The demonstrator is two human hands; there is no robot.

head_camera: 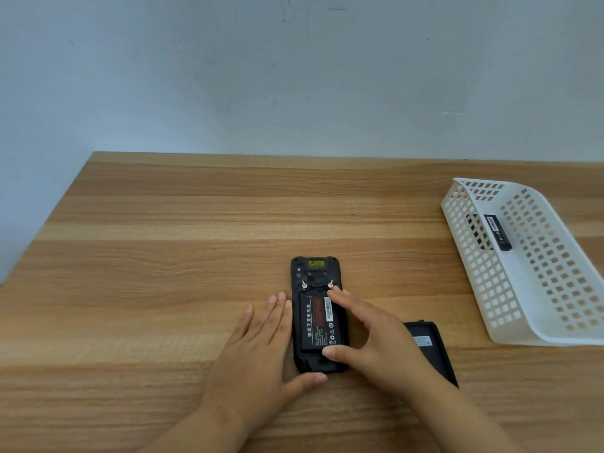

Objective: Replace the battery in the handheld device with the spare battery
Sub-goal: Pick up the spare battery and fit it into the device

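Note:
A black handheld device (314, 273) lies face down on the wooden table (163, 240), its back cover off. A black battery (315, 322) with a red and white label sits in the open bay. My left hand (258, 348) lies flat against the device's left side, thumb at its lower edge. My right hand (369, 335) spans the battery, a fingertip at its top right corner and the thumb at its bottom edge. The removed back cover (431, 348) lies to the right, partly hidden by my right hand. Another black battery (496, 232) rests in the white basket (483, 282).
The white perforated basket stands at the right side of the table, running diagonally toward the right edge. A pale blue-grey wall (294, 76) rises behind the table's far edge.

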